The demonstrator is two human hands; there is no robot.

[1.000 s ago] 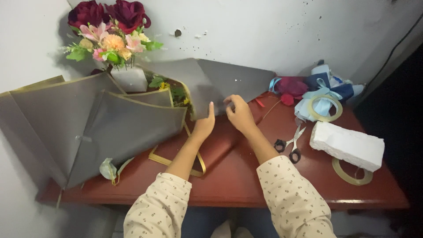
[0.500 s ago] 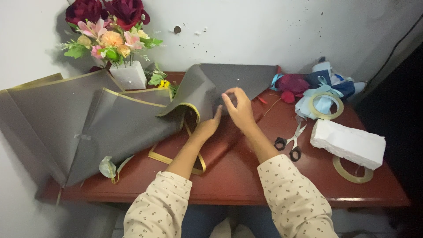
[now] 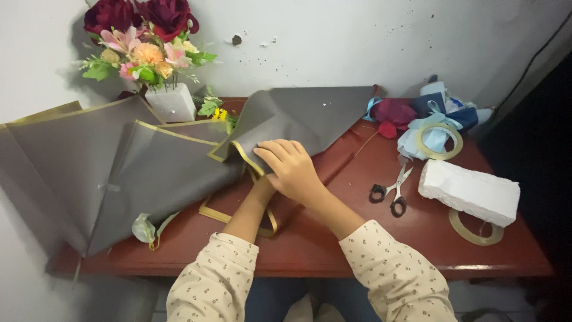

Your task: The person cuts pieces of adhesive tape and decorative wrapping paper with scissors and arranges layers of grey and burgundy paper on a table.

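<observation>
Head view: right hand [image 3: 292, 170] presses flat on the grey sheet's [image 3: 310, 116] folded corner; left hand hidden beneath it, grip unclear

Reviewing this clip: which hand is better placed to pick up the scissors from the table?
The right hand, probably. It lies on the folded grey wrapping sheet, on the same side as the scissors, with bare red table between them. The left hand is hidden under the right and the sheet, farther from the scissors.
</observation>
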